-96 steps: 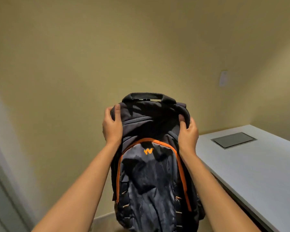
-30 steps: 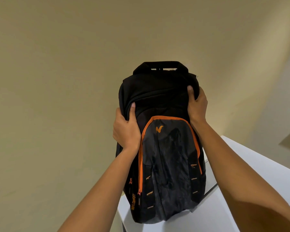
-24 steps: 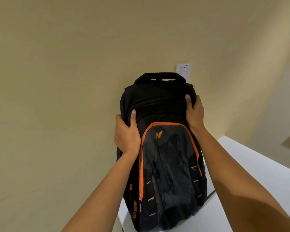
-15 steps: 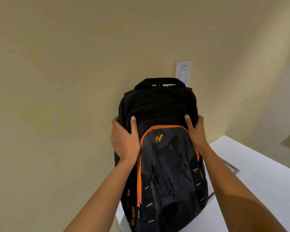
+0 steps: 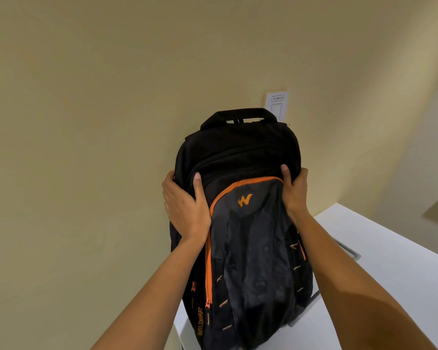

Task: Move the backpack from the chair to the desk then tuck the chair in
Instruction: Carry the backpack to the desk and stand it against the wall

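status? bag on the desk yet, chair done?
Done: the backpack is off the chair and stands upright at the white desk corner. In hand: left hand and right hand grip its sides; not released. Left: let go, then tuck in the chair, which is out of view.

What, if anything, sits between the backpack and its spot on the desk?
Nothing visible does. The backpack already stands upright at the near corner of the white desk, held at its sides by the left hand and right hand. A recessed panel lies flush behind it.
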{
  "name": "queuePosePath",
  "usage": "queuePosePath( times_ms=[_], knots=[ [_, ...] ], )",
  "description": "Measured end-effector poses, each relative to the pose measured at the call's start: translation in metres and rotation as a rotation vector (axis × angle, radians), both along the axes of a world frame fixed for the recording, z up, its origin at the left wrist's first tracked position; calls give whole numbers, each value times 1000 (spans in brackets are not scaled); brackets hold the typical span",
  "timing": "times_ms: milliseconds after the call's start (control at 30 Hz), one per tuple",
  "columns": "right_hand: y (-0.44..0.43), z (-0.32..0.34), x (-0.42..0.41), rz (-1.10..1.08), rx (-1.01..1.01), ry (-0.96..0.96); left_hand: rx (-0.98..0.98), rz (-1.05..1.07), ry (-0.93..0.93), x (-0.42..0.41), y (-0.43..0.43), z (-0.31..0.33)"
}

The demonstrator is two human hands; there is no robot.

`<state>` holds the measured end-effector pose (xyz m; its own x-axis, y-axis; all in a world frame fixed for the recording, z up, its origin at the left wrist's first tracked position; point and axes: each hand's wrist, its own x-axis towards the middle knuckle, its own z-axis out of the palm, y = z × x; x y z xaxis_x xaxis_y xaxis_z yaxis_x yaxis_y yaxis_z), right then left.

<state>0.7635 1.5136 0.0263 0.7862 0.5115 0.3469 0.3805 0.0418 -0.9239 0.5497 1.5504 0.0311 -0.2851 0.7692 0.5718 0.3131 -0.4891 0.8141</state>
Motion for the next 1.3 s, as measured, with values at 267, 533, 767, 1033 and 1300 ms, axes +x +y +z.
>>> queuePosePath(
  times_ms=[267, 533, 767, 1033, 1300],
  knots=[
    [-3, -6, 15, 6, -163, -47, 16, -46, 141, 12, 4, -8],
    [-31, -37, -1, -8, -266, -207, 282, -3, 582, 8, -28, -30],
    [-56, -70, -22, 49, -513, -378, 324, -45, 1069, -6, -42, -68],
    [-99, -98, -38, 173, -719, -491, 102, -33, 1436, -35, -59, -102],
    [-117, -128, -68, 477, -951, -303, -91, -118, 1562, -36, -88, -110]
  ],
)
